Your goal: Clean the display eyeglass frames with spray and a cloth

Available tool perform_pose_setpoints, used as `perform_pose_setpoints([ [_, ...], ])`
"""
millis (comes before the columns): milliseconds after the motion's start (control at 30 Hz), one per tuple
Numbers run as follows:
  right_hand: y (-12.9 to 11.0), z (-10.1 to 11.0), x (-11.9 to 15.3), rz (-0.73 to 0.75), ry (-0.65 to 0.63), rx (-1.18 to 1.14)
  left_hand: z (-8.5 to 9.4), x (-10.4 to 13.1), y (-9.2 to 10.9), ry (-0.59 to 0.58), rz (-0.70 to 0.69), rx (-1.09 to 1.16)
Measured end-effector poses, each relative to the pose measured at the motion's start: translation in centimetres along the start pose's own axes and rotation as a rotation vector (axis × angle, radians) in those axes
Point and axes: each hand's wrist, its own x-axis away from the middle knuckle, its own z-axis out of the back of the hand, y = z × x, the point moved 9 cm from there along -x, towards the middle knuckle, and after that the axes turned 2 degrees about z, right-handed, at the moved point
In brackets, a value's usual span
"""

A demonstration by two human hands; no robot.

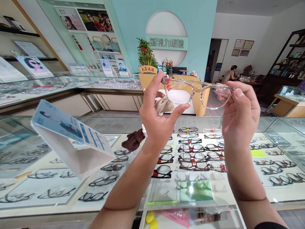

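A pair of eyeglasses [197,90] with clear frames is held up at chest height between my two hands. My left hand [157,121] grips one end, index finger at the hinge and thumb by the lower rim of that lens. Behind the left fingers hangs a beige cloth [165,107], pinched in the same hand. My right hand [240,114] closes thumb and fingers on the other end piece; its fingertips show through the lens. A small red tag [168,84] shows at the left lens.
Below my hands is a glass display counter [119,125] with rows of glasses [192,148] inside. On it stand a folded card sign [71,133] at left and a dark brown cloth [133,140]. A wooden reception desk [145,81] stands beyond; a person [230,75] sits far right.
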Motion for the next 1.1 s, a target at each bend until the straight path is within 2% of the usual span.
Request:
perform_pose_setpoints([
  [167, 0.0, -0.3, -0.1, -0.043, 0.007, -0.113, 0.0, -0.1, 0.5, 0.035, -0.099, -0.069],
  [300, 0.9, -0.1, -0.1, -0.096, -0.05, -0.013, 0.1, 0.0, 1.1, 0.049, -0.17, -0.069],
  [467, 1.4, 0.2, -0.2, -0.069, -0.094, 0.045, 0.3, 0.0, 1.1, 0.051, -0.178, -0.036],
  [733, 1.3, 0.5, -0.2, -0.101, -0.047, 0.101, -0.1, -0.1, -0.7, -0.007, -0.024, 0.146],
  [867, 2.1, 0.3, -0.3, -0.163, -0.074, 0.071, 0.1, -0.1, -0.2, 0.025, 0.045, 0.194],
  [1100, 3.1, 0.1, -0.5, -0.2, -0.123, 0.034, 0.4, 0.0, 0.4, 0.008, 0.292, 0.235],
])
